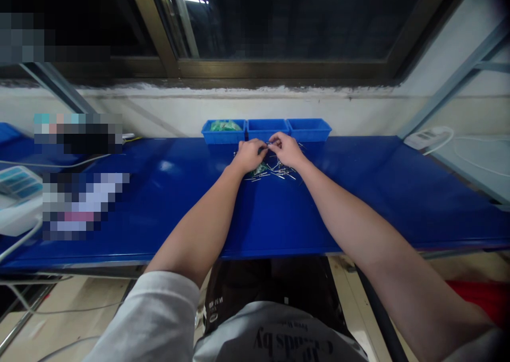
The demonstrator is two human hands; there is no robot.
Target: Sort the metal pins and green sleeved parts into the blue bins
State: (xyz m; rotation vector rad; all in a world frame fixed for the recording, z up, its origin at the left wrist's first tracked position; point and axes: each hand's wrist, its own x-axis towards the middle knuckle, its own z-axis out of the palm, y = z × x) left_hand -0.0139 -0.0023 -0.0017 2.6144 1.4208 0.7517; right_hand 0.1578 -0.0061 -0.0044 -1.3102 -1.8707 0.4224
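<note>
Both hands meet over a loose pile of thin silver metal pins (pixel 283 173) on the blue table. My left hand (pixel 251 156) is closed, thumb and fingers bent toward each other; what lies in them is too small to make out. Close beside it, my right hand (pixel 288 149) pinches what looks like one thin metal pin (pixel 268 144) at its fingertips, pointing toward the left hand. Below the left fingers lies a small green piece (pixel 261 169), perhaps plastic packaging, among the pins. The hands partly cover the pile.
Behind the hands stand three joined blue bins (pixel 268 130); the left one holds a green packet (pixel 225 126). A white device (pixel 19 208) with a cable sits at the left, and another white box (pixel 428 138) at the right. The blue tabletop (pixel 279 224) ends just before my body.
</note>
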